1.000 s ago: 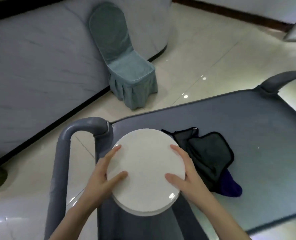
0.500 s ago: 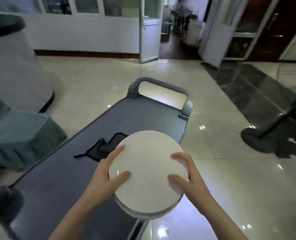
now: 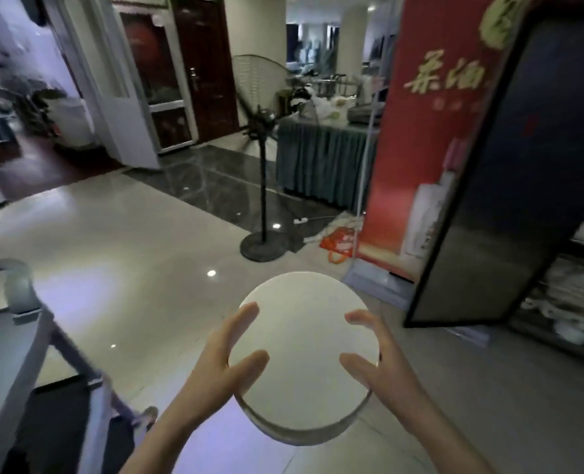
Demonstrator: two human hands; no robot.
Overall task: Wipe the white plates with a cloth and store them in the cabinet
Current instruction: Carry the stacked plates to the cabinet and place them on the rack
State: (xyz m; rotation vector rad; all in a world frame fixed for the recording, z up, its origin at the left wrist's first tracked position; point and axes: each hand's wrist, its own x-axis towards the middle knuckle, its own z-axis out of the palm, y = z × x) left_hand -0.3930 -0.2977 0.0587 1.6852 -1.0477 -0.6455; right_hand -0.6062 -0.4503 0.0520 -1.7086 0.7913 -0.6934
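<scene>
A stack of white plates [image 3: 302,350], upside down with flat undersides facing up, is carried in front of me above the tiled floor. My left hand [image 3: 227,360] grips its left edge, thumb and fingers over the top. My right hand [image 3: 374,364] grips the right edge the same way. The cabinet [image 3: 578,302] stands at the right with its dark door [image 3: 496,186] swung open; white dishes [image 3: 557,295] lie on its shelves. The cloth is out of view.
The grey cart [image 3: 13,340] is at the lower left, its handle toward me. A standing fan [image 3: 263,186] and a red banner stand [image 3: 417,138] lie ahead, with cords and an orange bag [image 3: 338,242] on the floor. A draped table [image 3: 321,159] is behind.
I have turned right, away from the cart and the cloths, carrying the plate stack with both hands. The cart has slid to the left edge and the open cabinet has come into view.
</scene>
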